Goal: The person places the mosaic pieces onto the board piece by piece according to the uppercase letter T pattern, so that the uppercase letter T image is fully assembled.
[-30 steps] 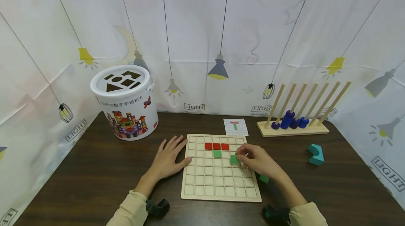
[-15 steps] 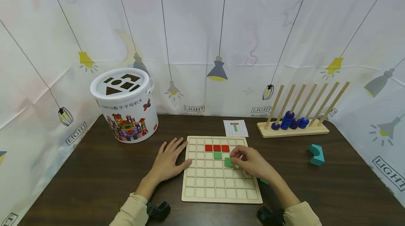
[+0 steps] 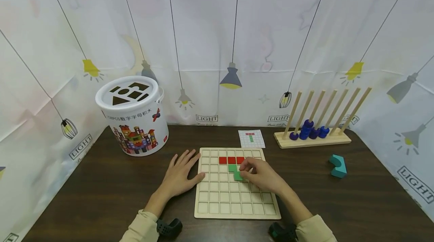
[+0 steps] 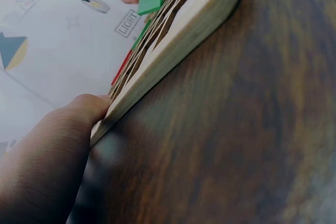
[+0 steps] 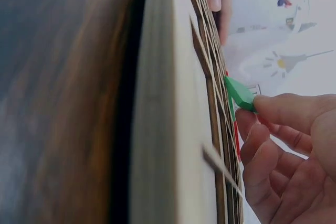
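Observation:
In the head view a square wooden grid board [image 3: 214,208] lies on the dark table. Three red tiles [image 3: 231,160] sit in a row in its upper part, with a green tile [image 3: 232,168] under the middle one. My right hand [image 3: 262,176] pinches a second green tile [image 3: 237,176] by its edge, just below and right of the first. That pinched tile [image 5: 240,94] is tilted over the grid in the right wrist view, between thumb and fingertips. Flat beside the board, fingers spread, my left hand [image 3: 179,174] rests with its thumb on the left rim.
Behind the board lies a printed card [image 3: 251,139] with a red and green T pattern. A white block bucket [image 3: 133,116] stands back left. A peg stand [image 3: 313,142] with blue beads is back right, and a teal arch block [image 3: 338,166] lies at the right.
My right hand has carried the green tile leftward over the board, toward the column below the placed green tile. The loose green piece by the right edge is now hidden. My left hand stays put.

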Demonstrator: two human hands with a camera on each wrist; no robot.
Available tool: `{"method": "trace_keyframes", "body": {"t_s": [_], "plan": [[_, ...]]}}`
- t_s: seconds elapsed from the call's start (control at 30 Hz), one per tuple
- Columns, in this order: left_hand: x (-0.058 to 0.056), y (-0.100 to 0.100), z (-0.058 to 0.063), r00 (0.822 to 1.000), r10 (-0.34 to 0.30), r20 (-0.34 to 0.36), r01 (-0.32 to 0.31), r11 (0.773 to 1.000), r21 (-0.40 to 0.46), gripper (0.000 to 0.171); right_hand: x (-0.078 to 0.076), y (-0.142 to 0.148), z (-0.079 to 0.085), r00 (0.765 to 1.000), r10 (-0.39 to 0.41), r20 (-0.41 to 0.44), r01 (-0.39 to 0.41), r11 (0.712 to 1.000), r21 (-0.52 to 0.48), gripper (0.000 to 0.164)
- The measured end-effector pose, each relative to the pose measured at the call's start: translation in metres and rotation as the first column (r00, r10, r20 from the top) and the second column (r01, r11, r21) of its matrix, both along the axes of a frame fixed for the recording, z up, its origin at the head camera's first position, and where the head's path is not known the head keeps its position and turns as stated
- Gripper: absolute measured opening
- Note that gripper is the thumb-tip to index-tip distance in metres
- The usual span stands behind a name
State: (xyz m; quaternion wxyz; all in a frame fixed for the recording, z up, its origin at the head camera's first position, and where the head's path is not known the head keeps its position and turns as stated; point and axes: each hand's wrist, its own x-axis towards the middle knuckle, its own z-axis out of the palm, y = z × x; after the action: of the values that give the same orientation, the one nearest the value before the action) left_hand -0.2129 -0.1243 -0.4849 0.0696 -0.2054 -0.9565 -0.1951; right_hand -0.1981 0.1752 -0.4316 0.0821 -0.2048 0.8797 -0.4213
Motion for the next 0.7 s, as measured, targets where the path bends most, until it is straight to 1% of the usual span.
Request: {"method": "trace_keyframes", "body": {"t_s": [0.17,0.5,0.6,0.7], "plan": [[0.001,0.0,0.0,1.0,-0.005,-0.006,0.005,1.0,0.01,0.073,0.001,-0.007,0.001,0.999,0.015,-0.029,-0.015,1.0,0.018,0.008],[0.0,0.001,0.001,1.0,-0.001,-0.01,0.001,1.0,0.001,0.074,0.001,-0.014,-0.001,0.999,-0.007,-0.053,0.012,0.996,0.089,0.003],[0.001,0.001,0.002,1.0,-0.001,-0.003,0.001,1.0,0.003,0.073,0.002,-0.014,0.0,0.998,0.003,-0.059,0.002,0.996,0.094,0.004],[0.002,0.001,0.003,1.0,0.0,-0.002,0.0,1.0,0.008,0.073,0.003,-0.014,0.001,0.997,0.03,-0.064,-0.024,0.995,0.1,0.005]]}}
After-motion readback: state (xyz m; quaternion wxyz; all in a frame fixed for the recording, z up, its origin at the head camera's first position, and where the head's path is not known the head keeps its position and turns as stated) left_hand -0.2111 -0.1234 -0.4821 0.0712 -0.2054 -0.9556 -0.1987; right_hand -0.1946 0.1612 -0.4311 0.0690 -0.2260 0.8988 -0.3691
